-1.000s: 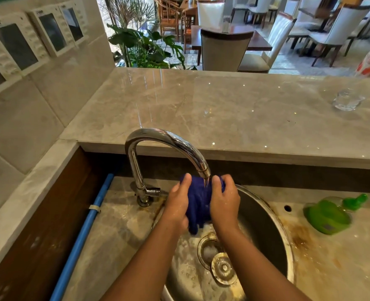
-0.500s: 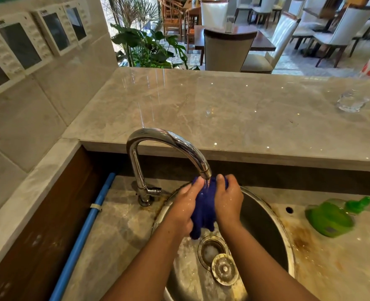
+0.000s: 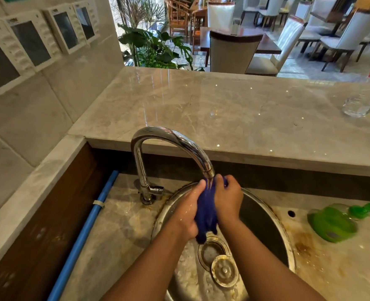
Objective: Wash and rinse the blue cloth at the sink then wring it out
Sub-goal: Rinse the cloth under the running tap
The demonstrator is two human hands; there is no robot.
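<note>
The blue cloth (image 3: 206,210) is bunched up between both hands, right under the spout of the chrome tap (image 3: 171,140), with water running onto it. My left hand (image 3: 187,210) presses it from the left and my right hand (image 3: 228,198) grips it from the right. The cloth's lower end hangs above the drain (image 3: 212,252) of the round steel sink (image 3: 264,222). Most of the cloth is hidden by my fingers.
A metal drain plug (image 3: 224,270) lies in the basin beside the drain. A green soap bottle (image 3: 333,222) lies on the wet counter at the right. A glass (image 3: 356,106) stands on the raised marble ledge. A blue pipe (image 3: 84,233) runs along the left.
My hands have slid against each other, rubbing the cloth. They have come closer together and the cloth is squeezed narrower under the spout.
</note>
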